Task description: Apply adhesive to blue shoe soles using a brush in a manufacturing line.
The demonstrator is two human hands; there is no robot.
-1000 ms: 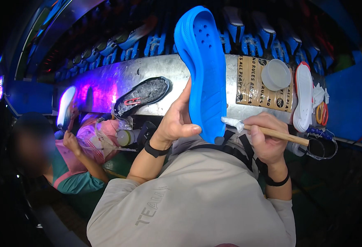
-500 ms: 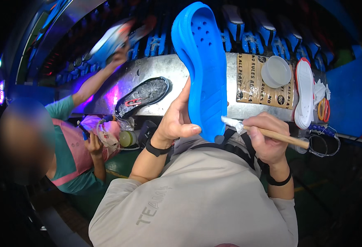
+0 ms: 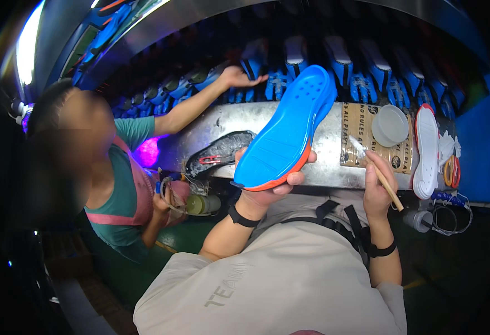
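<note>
A blue shoe sole (image 3: 281,134) with an orange lower edge lies across my left hand (image 3: 273,192). The fingers grip it from below, near its dark-tipped end. Several small holes dot its far end. In my right hand (image 3: 376,184) is a wooden-handled brush (image 3: 389,183), its whitish tip pointing up and away, apart from the sole. A translucent white cup (image 3: 390,126) stands beyond that hand on a piece of printed brown cardboard (image 3: 354,151). Right of the cup rests a white sole with a red edge (image 3: 425,151).
A black sole-shaped mould (image 3: 222,152) lies on the metal bench (image 3: 200,123). Behind the bench runs a row of shoes on blue holders (image 3: 363,85). At left a co-worker (image 3: 122,184) reaches an arm over the bench. Orange and yellow bands (image 3: 452,170) lie at right.
The sole has turned, tilting its holed end right and showing its orange edge. My right hand and brush have moved right, away from it. The co-worker's raised hand no longer holds a shoe.
</note>
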